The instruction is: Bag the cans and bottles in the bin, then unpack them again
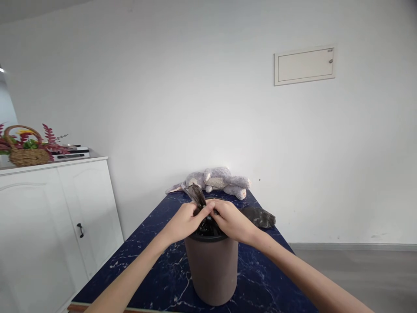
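A brown trash can [213, 267] with a dark rim stands upright on the blue marbled table [163, 269]. Gathered at its mouth is a black garbage bag [195, 194], with one end sticking up above my fingers. My left hand [189, 219] pinches the bag from the left side. From the right, my right hand [230, 217] is closed on the same bag, and the two hands meet over the can's opening. My fingers cover part of the bag where they come together.
Another crumpled black plastic bag [259, 216] lies at the table's right edge. A grey plush toy [218, 180] rests at the far end by the wall. On the left, a white cabinet [55, 226] carries a wicker basket [28, 155] of flowers.
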The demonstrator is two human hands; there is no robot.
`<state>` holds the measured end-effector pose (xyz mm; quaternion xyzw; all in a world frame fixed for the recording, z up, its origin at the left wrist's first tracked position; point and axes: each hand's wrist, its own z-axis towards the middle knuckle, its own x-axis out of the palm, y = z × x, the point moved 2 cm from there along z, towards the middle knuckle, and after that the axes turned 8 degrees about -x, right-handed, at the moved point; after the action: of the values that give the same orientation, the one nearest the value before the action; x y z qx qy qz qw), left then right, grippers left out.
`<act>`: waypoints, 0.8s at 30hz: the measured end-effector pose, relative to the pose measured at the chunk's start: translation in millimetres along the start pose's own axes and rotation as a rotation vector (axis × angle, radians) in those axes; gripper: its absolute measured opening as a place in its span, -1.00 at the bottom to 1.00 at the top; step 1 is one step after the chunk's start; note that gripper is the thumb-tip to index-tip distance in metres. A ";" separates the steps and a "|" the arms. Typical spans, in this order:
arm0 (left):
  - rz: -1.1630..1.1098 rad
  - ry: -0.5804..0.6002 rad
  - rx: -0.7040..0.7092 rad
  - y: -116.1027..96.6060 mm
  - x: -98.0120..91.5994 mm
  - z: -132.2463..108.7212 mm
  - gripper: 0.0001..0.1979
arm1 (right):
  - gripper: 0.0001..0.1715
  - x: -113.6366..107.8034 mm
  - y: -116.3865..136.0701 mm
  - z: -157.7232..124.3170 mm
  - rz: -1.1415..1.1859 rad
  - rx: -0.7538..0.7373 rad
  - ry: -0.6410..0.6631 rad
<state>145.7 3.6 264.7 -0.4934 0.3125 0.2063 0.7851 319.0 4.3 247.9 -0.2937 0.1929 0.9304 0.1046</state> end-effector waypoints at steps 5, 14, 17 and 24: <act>0.031 -0.156 0.037 -16.6 14.2 -4.1 -0.36 | -0.70 6.4 -4.5 -4.1 -0.196 0.055 -0.025; 0.323 -0.194 -0.038 9.8 -4.1 17.7 -0.34 | -0.60 -16.7 7.1 -32.3 -0.715 -0.112 -0.060; 0.425 -0.168 -0.008 16.3 -5.5 23.1 -0.35 | -0.58 -21.5 9.3 -40.7 -0.801 -0.160 -0.031; 0.560 -0.189 0.036 36.1 -11.1 35.9 -0.33 | -0.56 -27.8 11.8 -52.4 -0.585 -0.133 0.025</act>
<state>125.2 51.3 260.5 -0.3524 0.3659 0.4542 0.7318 364.3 -30.6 228.3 -0.3542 0.0399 0.8678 0.3461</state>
